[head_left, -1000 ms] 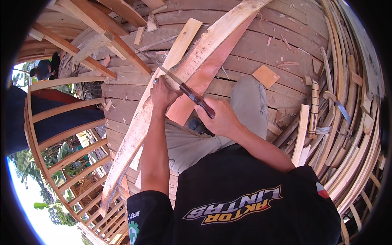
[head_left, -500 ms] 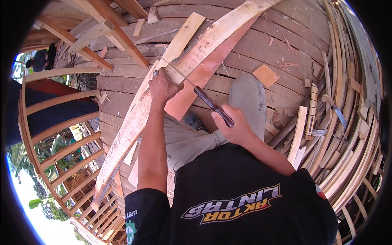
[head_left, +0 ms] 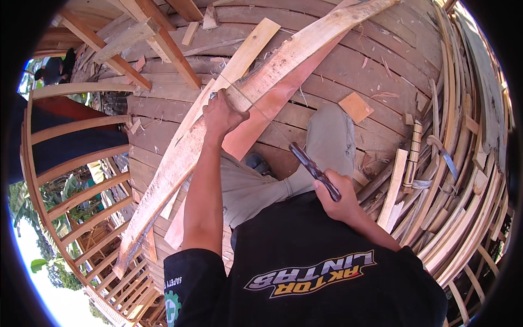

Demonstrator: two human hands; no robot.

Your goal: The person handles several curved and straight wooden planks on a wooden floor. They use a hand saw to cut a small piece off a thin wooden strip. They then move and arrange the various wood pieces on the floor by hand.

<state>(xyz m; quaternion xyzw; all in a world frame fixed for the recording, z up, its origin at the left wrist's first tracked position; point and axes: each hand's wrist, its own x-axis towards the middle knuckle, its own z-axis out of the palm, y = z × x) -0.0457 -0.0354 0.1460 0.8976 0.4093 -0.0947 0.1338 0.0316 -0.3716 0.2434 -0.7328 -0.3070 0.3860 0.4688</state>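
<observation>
Fingers of the right hand (head_left: 339,199) are closed around the dark brown handle of a saw (head_left: 308,164), to the right of the frame's centre. Compared with half a second ago, this handle has moved down and to the right, so a longer part of the thin blade shows between it and the plank (head_left: 310,46). The plank runs from upper right to lower left, and the blade crosses it above the centre. The left hand (head_left: 222,115) has stayed on the plank, just beside the blade, with fingers bent; how far they close, I cannot tell. A reddish board (head_left: 261,117) shows along the plank's right edge.
</observation>
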